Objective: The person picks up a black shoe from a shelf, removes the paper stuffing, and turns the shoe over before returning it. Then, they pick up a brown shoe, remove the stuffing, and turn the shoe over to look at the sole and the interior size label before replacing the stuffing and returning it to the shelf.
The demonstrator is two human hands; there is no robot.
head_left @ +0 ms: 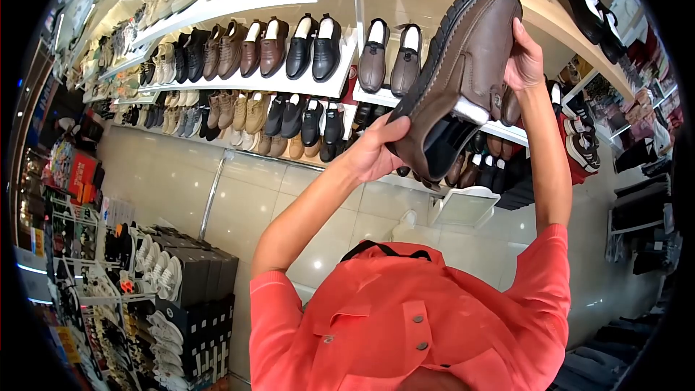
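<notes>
A brown leather slip-on shoe (474, 43) with a dark ridged sole is held up in front of me, tilted, its toe pointing up and its opening toward me. White stuffing shows inside near the tongue. My left hand (376, 148) grips the heel end, thumb over the collar. Along the toe's far side, my right hand (525, 61) is closed on the upper, some of its fingers hidden behind the shoe. Behind it on the shelf stands a similar pair of brown slip-on shoes (374, 65).
White shelves (329, 83) with rows of black, brown and tan shoes run across the back. A wooden shelf (572, 25) curves overhead at right. A small slanted mirror (465, 206) stands on the tiled floor (246, 195). Stacked shoe boxes (203, 268) are at lower left.
</notes>
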